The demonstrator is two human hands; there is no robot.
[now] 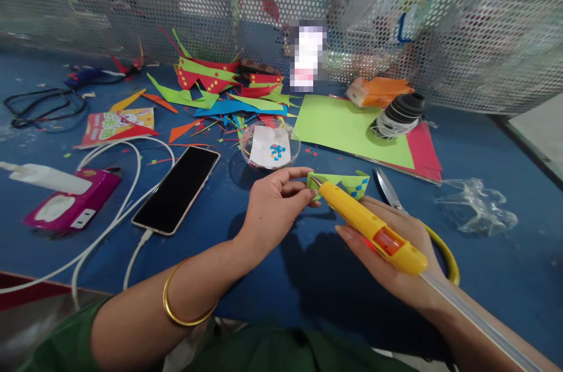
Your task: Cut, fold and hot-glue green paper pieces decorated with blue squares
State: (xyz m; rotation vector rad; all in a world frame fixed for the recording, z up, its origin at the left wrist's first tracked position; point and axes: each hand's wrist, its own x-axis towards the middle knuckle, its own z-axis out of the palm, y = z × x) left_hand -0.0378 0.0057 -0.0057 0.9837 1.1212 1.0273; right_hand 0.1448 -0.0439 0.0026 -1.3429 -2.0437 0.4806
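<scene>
My left hand (pixel 275 208) pinches one end of a light green paper mask (pixel 338 181), which has small blue squares stuck along its right part. In my right hand (pixel 396 243) is a yellow hot glue gun (pixel 356 216), a clear glue stick (pixel 475 319) trailing from its back. The gun's metal tip is at the mask's left end, close to my left fingertips; whether it touches cannot be made out. Just beyond the mask, a clear round bowl (pixel 292 155) holds white paper (pixel 259 146) with small blue paper squares (pixel 277 152).
Scissors (pixel 387 187) with yellow handles lie beside and partly behind my right hand. Green paper sheets (pixel 347 125), a dark roll (pixel 402 114) and clear plastic (pixel 477 208) are on the right. A phone (pixel 178 190), white cable and purple socket block (pixel 73 202) lie left. Paper masks (pixel 206 75) are behind.
</scene>
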